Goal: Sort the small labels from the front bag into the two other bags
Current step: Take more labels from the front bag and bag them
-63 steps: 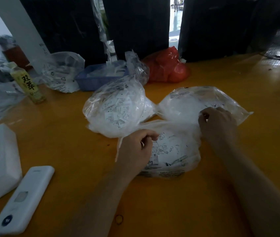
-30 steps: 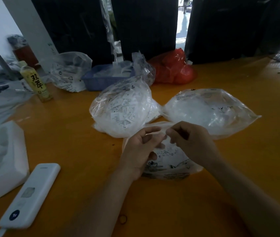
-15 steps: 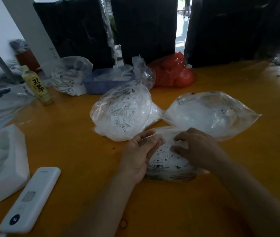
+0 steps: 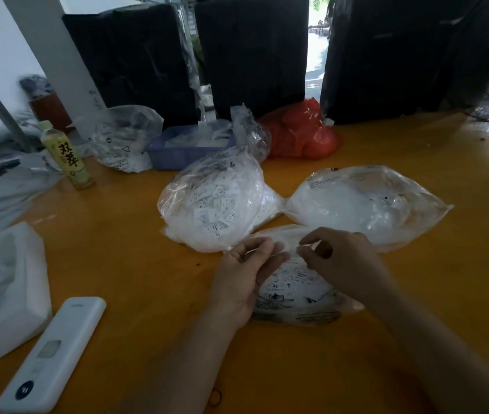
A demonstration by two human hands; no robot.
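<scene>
The front bag, clear plastic with small white labels inside, lies on the orange table just before me. My left hand holds the film at its mouth with curled fingers. My right hand hovers over the mouth, thumb and forefinger pinched on what looks like a small white label. Behind stand the two other bags. The left bag is full of printed labels. The right bag holds white contents, and its labels cannot be made out.
A white remote and a white foam block lie at the near left. A drink bottle, another clear bag, a blue basket and a red bag line the back. A rubber band lies near the front edge.
My right hand came from the right bag to the front bag, pressed on it, and has now lifted with fingers pinched. My left hand stayed at the front bag's mouth.
</scene>
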